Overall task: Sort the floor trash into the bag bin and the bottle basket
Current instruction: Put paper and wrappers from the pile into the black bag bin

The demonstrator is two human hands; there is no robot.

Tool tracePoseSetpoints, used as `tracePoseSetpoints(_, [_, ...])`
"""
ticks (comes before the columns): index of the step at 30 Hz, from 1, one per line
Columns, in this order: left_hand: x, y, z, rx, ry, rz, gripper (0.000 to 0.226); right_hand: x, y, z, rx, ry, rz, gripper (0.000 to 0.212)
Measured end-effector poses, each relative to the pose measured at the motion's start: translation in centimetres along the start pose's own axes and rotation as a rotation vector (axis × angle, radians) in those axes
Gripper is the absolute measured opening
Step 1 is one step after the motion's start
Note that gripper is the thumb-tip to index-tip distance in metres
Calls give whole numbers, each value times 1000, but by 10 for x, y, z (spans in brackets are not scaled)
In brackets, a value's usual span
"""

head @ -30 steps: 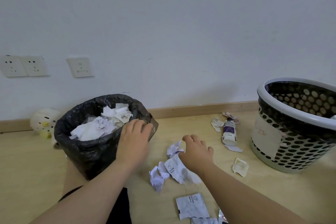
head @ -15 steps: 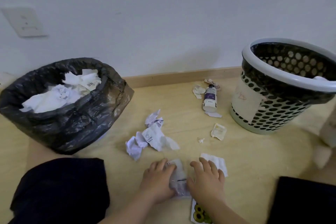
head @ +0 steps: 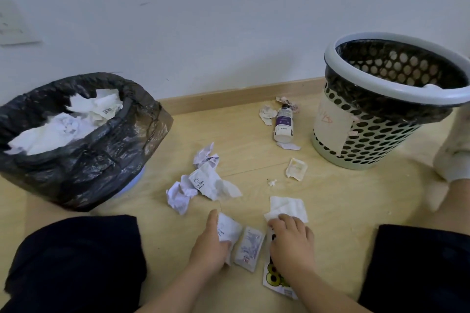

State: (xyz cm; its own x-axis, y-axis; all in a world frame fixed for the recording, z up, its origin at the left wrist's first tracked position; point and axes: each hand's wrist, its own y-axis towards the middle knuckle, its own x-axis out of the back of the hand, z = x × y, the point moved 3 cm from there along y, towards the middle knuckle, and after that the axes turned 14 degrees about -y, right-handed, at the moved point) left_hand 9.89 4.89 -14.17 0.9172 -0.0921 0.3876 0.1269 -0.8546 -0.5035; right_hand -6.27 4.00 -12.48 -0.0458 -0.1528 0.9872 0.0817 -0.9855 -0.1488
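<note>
My left hand (head: 209, 244) grips a crumpled white paper (head: 229, 230) on the floor between my knees. My right hand (head: 291, 242) lies just right of it, fingers curled down on a printed wrapper (head: 273, 279) and touching a white tissue (head: 287, 207). A small flat packet (head: 249, 249) lies between the hands. The black-bagged bin (head: 84, 160) full of white paper stands at the left. The perforated bottle basket (head: 381, 119) stands at the right, with a small purple-labelled bottle (head: 283, 123) lying beside it.
A heap of crumpled papers (head: 201, 183) lies mid-floor, a small square wrapper (head: 295, 169) near the basket, and more scraps (head: 268, 113) by the bottle at the baseboard. My dark-clothed knees (head: 76, 262) flank the hands; a socked foot (head: 455, 157) is at the far right.
Both hands came down from the bin and the paper heap to the floor between my knees. The left hand has now gathered up a white paper; the right shifted onto the wrapper.
</note>
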Motion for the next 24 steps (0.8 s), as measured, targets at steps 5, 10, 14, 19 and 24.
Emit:
tracePoseSetpoints(5, [17, 14, -7, -5, -174, -160, 19, -4, 1, 29, 214, 114, 94, 45])
tracePoseSetpoints(10, [52, 32, -38, -137, 349, -396, 22, -16, 11, 28, 227, 49, 170, 43])
tracePoseSetpoints(14, [64, 55, -65, -197, 642, -444, 29, -13, 29, 23, 176, 71, 145, 39])
tracePoseSetpoints(19, [60, 90, -63, -68, 759, -200, 48, -15, 41, 19, 183, 46, 199, 39])
tracePoseSetpoints(24, [43, 79, -48, -91, 725, -253, 39, -20, 39, 19, 162, 46, 213, 39])
